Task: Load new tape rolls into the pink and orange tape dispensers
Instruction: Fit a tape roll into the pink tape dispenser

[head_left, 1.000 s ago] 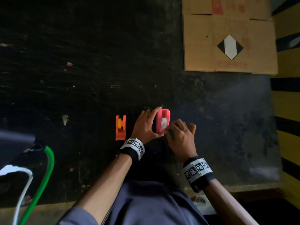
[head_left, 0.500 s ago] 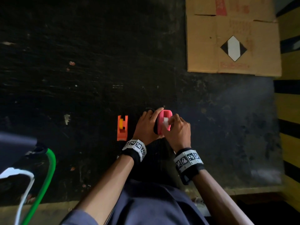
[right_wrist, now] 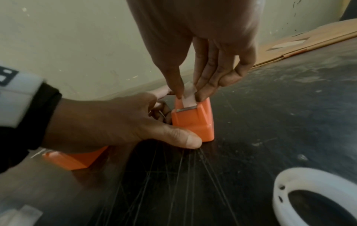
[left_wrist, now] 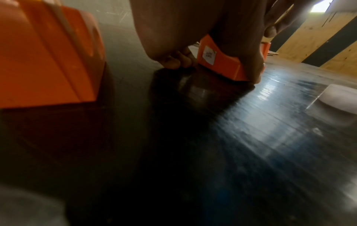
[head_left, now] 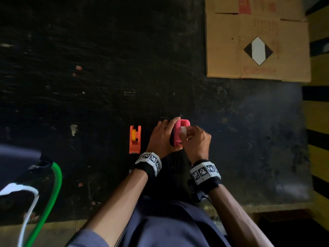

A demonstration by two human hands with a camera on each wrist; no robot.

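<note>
The pink dispenser (head_left: 181,132) stands on the black table (head_left: 106,68), and it looks orange in the wrist views (right_wrist: 193,123). My left hand (head_left: 165,134) grips its left side and near end, thumb low at the base. My right hand (head_left: 191,138) pinches the white tape end (right_wrist: 188,90) between thumb and fingers just above the metal cutter (right_wrist: 186,109). The orange dispenser (head_left: 135,139) with a yellow roll stands free just left of my left hand, and is also in the left wrist view (left_wrist: 44,53).
A flat cardboard sheet (head_left: 258,41) lies at the back right. A green hose (head_left: 55,184) and a white cable (head_left: 26,193) run at the near left. A white ring (right_wrist: 289,191) lies on the table near my right wrist. A yellow-and-black striped wall (head_left: 318,122) bounds the right.
My right hand has moved from the dispenser's near end up over its top and now pinches the white tape end. My left hand has kept its grip on the pink dispenser.
</note>
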